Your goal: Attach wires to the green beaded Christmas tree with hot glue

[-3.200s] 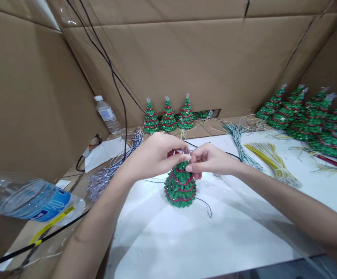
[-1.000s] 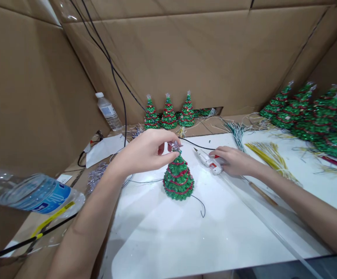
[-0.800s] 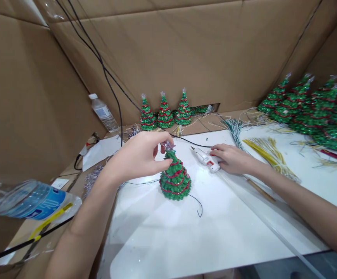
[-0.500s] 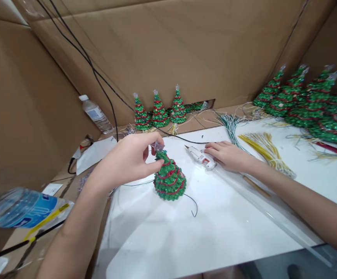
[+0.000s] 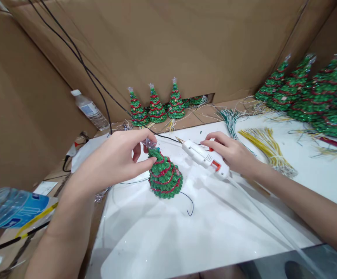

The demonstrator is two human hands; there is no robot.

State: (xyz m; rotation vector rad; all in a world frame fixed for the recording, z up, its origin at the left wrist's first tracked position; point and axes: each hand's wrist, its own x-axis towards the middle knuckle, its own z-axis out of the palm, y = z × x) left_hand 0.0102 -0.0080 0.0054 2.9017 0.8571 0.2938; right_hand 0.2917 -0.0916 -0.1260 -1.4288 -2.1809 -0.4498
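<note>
A small green Christmas tree ornament (image 5: 166, 176) with red garlands stands on the white board (image 5: 145, 240), a thin dark wire poking out at its base. At its top, my left hand (image 5: 127, 155) pinches a clear star topper (image 5: 149, 143), with the thumb against the upper branches. My right hand (image 5: 229, 149) grips a white hot glue gun (image 5: 204, 157) with a red trigger and holds it just above the board. The gun's metal nozzle points left, toward the treetop, and is apart from it. A clear glue stick trails from the gun's rear.
Finished trees stand along the back (image 5: 156, 108) and at the far right (image 5: 316, 93). Bundles of yellow wires (image 5: 265, 147) and green wires (image 5: 230, 124) lie right of the hands. Water bottles (image 5: 89, 110) stand left; black cables (image 5: 81, 58) hang across the cardboard wall.
My right hand has lifted the glue gun off the board, its nozzle now nearer the treetop. My left hand keeps its hold on the star. The view has shifted slightly.
</note>
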